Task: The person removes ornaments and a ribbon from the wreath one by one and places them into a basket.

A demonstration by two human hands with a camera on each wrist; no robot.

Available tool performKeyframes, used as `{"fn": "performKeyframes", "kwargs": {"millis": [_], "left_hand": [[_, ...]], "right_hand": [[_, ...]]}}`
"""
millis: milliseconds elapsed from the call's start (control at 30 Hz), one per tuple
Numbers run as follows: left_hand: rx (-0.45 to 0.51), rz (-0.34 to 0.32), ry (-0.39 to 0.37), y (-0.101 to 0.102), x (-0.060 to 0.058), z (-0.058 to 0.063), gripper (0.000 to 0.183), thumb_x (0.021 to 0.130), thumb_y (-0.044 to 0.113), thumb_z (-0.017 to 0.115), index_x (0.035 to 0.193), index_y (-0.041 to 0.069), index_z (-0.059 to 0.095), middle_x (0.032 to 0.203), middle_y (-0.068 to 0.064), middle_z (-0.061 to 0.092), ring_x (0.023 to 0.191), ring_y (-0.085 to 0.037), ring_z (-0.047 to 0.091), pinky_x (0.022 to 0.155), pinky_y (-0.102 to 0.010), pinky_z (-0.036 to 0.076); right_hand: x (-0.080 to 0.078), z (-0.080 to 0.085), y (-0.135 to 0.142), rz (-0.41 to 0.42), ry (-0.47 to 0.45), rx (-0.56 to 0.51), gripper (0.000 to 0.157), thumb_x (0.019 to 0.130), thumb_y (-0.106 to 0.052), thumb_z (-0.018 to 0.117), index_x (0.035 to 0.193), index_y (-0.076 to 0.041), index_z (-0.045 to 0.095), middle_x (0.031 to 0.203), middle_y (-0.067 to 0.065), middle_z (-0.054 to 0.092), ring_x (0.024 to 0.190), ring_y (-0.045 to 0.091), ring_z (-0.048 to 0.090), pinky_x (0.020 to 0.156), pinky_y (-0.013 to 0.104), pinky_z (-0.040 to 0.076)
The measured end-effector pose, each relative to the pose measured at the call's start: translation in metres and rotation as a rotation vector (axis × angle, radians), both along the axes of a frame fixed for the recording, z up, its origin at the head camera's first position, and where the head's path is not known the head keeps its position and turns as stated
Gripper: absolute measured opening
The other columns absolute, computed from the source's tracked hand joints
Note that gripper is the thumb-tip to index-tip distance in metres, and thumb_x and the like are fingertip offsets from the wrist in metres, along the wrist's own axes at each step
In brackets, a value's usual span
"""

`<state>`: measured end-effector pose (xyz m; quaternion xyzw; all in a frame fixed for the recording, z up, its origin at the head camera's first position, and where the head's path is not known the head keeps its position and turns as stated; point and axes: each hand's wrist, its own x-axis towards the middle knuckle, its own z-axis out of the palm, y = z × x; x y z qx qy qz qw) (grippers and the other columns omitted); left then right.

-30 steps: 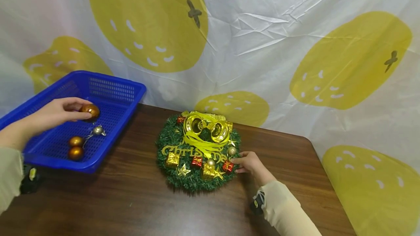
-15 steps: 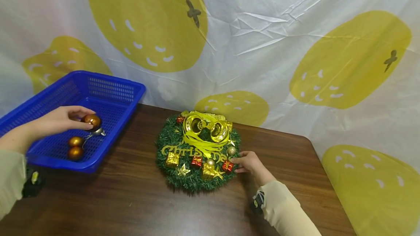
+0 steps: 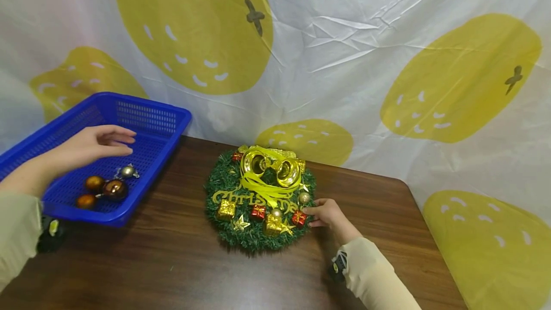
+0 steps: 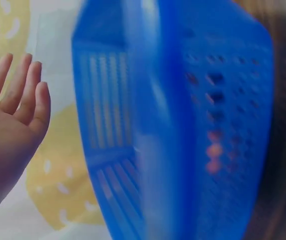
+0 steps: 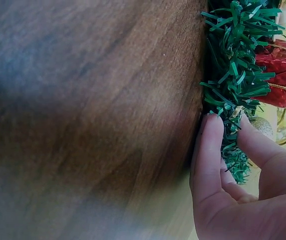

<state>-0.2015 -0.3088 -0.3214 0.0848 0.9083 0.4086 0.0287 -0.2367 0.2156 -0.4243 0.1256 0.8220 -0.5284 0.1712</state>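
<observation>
In the head view, my left hand point(image 3: 92, 146) hovers over the blue basket point(image 3: 148, 173) with fingers extended, holding nothing. Below it in the basket lie a shiny brown bauble point(image 3: 115, 190), two smaller orange baubles point(image 3: 87, 200) and a small silver bauble point(image 3: 127, 171). The left wrist view has the palm point(image 4: 15, 117) with loosely spread fingers beside the basket's blurred wall. My right hand point(image 3: 329, 215) pinches the right edge of a green Christmas wreath point(image 3: 258, 199) lying on the table. Up close in the right wrist view, thumb and fingers grip the green tinsel point(image 5: 233, 145).
Gold bells point(image 3: 288, 172), yellow ribbon, small gift boxes and stars decorate the wreath. Brown wooden table point(image 3: 193, 271) carries everything. Behind it hangs a white cloth point(image 3: 336, 75) with yellow fruit prints.
My left hand has let go of the brown bauble, which now lies beside the orange ones in the basket. The hand has risen slightly. My right hand stays on the wreath.
</observation>
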Motion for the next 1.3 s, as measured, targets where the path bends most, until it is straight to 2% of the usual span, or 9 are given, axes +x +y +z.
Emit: {"fn": "performKeyframes", "kwargs": {"millis": [67,200,300,400,500,667,800,1100,1300], "left_hand": [[0.040,-0.011,0.019,0.010,-0.001,0.007,0.047,0.090,0.025,0.062,0.129,0.002,0.049,0.095,0.034,0.056,0.086,0.014,0.056,0.075,-0.010,0.044],[0.062,-0.044,0.011,0.031,-0.004,0.020,0.048,0.091,0.026,0.061,0.132,0.003,0.048,0.101,0.029,0.057,0.089,0.014,0.055,0.077,-0.010,0.045],[0.062,-0.080,-0.006,0.047,-0.007,0.026,0.051,0.092,0.029,0.059,0.135,0.004,0.046,0.117,0.007,0.061,0.091,0.015,0.053,0.085,-0.019,0.047],[0.071,-0.112,-0.014,0.061,-0.010,0.030,0.051,0.093,0.031,0.058,0.135,0.006,0.045,0.130,-0.012,0.056,0.094,0.013,0.053,0.092,-0.032,0.046],[0.102,-0.152,-0.021,0.075,-0.014,0.031,0.050,0.093,0.030,0.058,0.136,0.007,0.045,0.133,-0.017,0.052,0.098,0.009,0.054,0.095,-0.041,0.044],[0.150,-0.225,-0.025,0.101,-0.023,0.027,0.048,0.091,0.022,0.061,0.134,0.005,0.047,0.130,-0.018,0.055,0.108,-0.011,0.059,0.096,-0.040,0.045],[0.183,-0.287,-0.029,0.124,-0.030,0.022,0.046,0.089,0.015,0.062,0.132,0.003,0.049,0.128,-0.020,0.056,0.114,-0.029,0.057,0.095,-0.042,0.047],[0.266,-0.420,-0.082,0.167,-0.040,0.007,0.048,0.087,0.013,0.064,0.131,0.001,0.049,0.128,-0.020,0.056,0.117,-0.036,0.053,0.097,-0.043,0.046],[0.313,-0.451,-0.119,0.190,-0.043,-0.005,0.048,0.088,0.011,0.063,0.132,0.001,0.048,0.131,-0.022,0.053,0.117,-0.036,0.053,0.097,-0.044,0.046]], "right_hand": [[0.000,-0.001,0.000,0.000,0.003,-0.004,0.061,0.085,-0.004,0.066,0.132,0.017,0.034,0.056,0.000,0.038,0.046,0.007,0.044,0.052,0.024,0.054],[0.000,-0.003,0.000,-0.006,0.008,-0.006,0.060,0.084,-0.003,0.066,0.131,0.017,0.035,0.057,0.000,0.039,0.048,0.008,0.045,0.051,0.024,0.054],[0.001,-0.004,0.001,-0.012,0.009,-0.005,0.059,0.084,-0.003,0.066,0.131,0.017,0.035,0.057,0.000,0.039,0.047,0.008,0.044,0.051,0.024,0.054],[0.001,-0.004,0.001,-0.014,0.010,-0.008,0.059,0.084,-0.003,0.066,0.131,0.017,0.036,0.056,0.000,0.039,0.047,0.007,0.044,0.051,0.024,0.054],[0.002,-0.004,0.002,-0.017,0.011,-0.010,0.059,0.084,-0.003,0.066,0.131,0.017,0.036,0.055,0.000,0.038,0.046,0.007,0.044,0.051,0.024,0.054],[0.003,-0.004,0.002,-0.020,0.007,-0.011,0.060,0.084,-0.003,0.066,0.132,0.017,0.035,0.054,-0.001,0.038,0.046,0.007,0.043,0.051,0.024,0.054],[0.003,-0.003,0.002,-0.013,0.004,-0.011,0.060,0.084,-0.003,0.066,0.132,0.017,0.035,0.053,-0.001,0.038,0.046,0.007,0.042,0.052,0.025,0.055],[0.002,0.000,0.000,-0.018,0.005,-0.013,0.059,0.084,-0.003,0.066,0.130,0.016,0.036,0.055,0.000,0.038,0.046,0.007,0.044,0.051,0.025,0.055],[0.000,-0.001,0.000,-0.019,0.001,-0.016,0.060,0.084,-0.004,0.067,0.132,0.016,0.036,0.053,-0.001,0.037,0.045,0.007,0.042,0.051,0.025,0.055]]}}
